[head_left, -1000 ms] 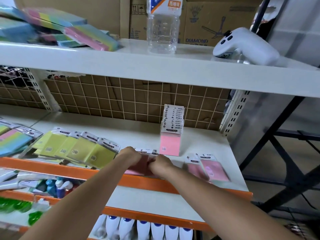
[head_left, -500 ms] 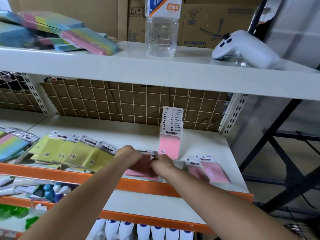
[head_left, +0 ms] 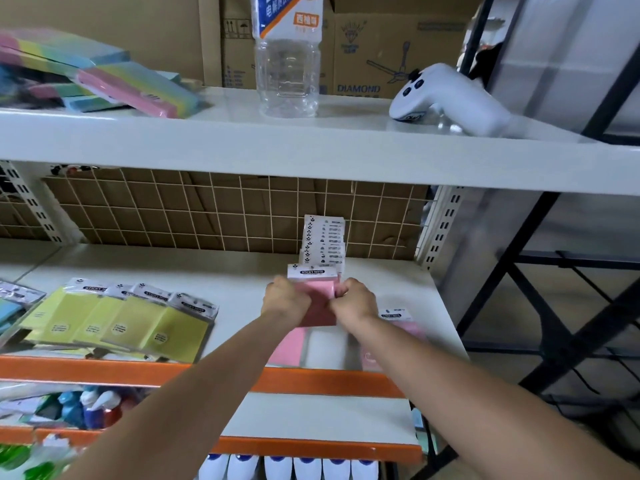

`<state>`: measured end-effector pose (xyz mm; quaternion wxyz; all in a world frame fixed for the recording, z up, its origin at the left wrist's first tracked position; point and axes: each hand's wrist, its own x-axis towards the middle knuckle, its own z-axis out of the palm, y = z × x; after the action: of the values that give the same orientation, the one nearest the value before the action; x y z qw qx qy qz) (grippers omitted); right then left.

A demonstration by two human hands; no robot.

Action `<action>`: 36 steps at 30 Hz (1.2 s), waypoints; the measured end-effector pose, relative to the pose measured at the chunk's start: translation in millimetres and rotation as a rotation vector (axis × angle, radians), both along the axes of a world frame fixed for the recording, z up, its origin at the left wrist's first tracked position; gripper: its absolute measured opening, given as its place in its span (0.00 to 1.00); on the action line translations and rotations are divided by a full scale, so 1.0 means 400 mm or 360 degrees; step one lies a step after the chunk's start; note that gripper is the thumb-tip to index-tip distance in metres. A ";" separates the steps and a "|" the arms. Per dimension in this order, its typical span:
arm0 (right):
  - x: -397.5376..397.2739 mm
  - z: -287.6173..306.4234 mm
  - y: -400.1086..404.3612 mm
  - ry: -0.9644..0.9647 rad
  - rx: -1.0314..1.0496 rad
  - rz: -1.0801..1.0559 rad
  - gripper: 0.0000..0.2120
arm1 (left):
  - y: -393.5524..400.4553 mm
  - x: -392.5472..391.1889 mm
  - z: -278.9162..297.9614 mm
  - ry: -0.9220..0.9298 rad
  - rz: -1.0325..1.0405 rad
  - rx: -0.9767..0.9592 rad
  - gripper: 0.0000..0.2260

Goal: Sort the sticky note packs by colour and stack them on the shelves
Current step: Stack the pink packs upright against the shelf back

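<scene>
Left hand [head_left: 284, 299] and right hand [head_left: 356, 299] each clamp curled fingers on opposite sides of the pink cellophane-wrapped sticky-note pack [head_left: 317, 289], header rearward, above the white shelf's [head_left: 242, 271] right-middle, just before the upright pink stack [head_left: 323, 242].

"STICKY NOTE" stands on the white header card of the pink pack [head_left: 313, 273] and on the headers of the yellow packs [head_left: 114, 317]. "DIAMOND" is printed in blue on a cardboard box [head_left: 358, 88]. The bottle's label [head_left: 306, 19] carries Chinese characters.

Shelf [head_left: 242, 271] bears yellow packs [head_left: 117, 320], seemingly pink packs [head_left: 398, 318]
</scene>
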<state>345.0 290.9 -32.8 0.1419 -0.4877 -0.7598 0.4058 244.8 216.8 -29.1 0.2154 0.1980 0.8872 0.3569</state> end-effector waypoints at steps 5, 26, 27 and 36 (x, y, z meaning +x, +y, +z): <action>0.015 -0.004 0.033 -0.0090 0.0039 -0.0067 0.06 | 0.018 0.023 -0.012 0.0064 -0.0093 0.0186 0.14; -0.032 -0.061 0.045 -0.0284 0.0110 -0.0018 0.15 | 0.019 -0.003 -0.058 -0.0014 -0.0280 -0.0106 0.17; -0.034 -0.062 0.046 -0.0297 0.0109 -0.0019 0.16 | 0.018 -0.004 -0.059 -0.0023 -0.0306 -0.0131 0.17; -0.026 -0.052 0.046 -0.0452 0.0214 0.0055 0.16 | 0.000 -0.022 -0.044 0.0011 -0.0265 -0.0255 0.05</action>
<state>334.5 309.1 -53.7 0.0583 -0.5164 -0.8060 0.2834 236.1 216.7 -46.7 0.2563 0.2543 0.8941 0.2650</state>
